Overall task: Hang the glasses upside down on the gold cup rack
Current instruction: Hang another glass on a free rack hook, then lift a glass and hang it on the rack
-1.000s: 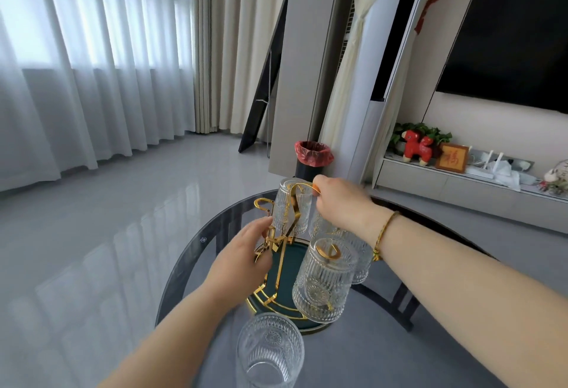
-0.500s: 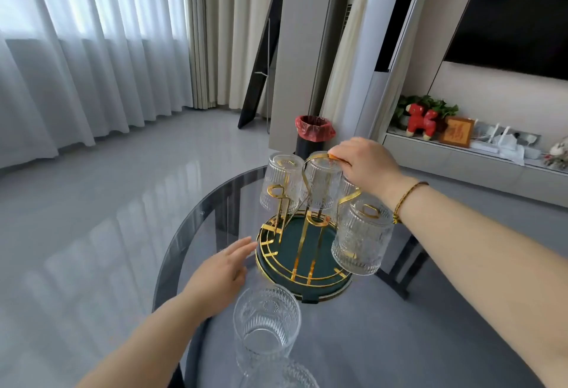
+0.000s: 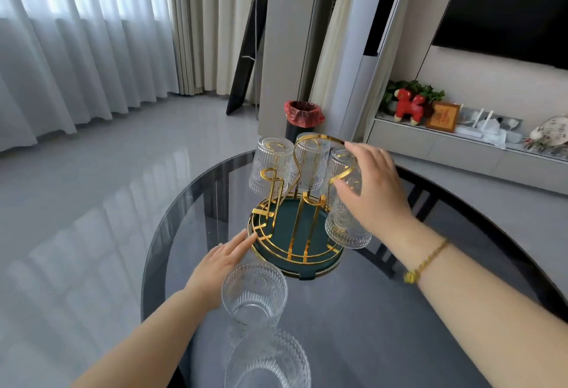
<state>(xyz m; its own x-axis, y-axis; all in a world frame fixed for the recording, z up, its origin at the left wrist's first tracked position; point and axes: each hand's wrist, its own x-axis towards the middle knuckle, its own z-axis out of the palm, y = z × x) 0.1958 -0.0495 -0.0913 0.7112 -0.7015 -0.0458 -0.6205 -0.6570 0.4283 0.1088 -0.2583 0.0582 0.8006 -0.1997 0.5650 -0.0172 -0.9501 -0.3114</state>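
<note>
The gold cup rack stands on a round green tray in the middle of the dark glass table. Three ribbed glasses hang upside down on it: one at the back left, one at the back, one on the right. My right hand is spread against the right glass and the rack's looped top, fingers apart. My left hand lies flat on the table, fingertips touching the tray's left rim. Two more glasses stand upright near me, one closer to the rack and one at the bottom edge.
Beyond the table stands a black bin with a red liner. A low shelf at the right carries a red toy horse and a framed plaque. White curtains cover the left wall. The table's round edge curves just left of my left arm.
My right hand let go of the rack's gold loop and now spreads beside the right-hand glass. My left hand dropped from the rack stem to the table, then slid up to the tray rim.
</note>
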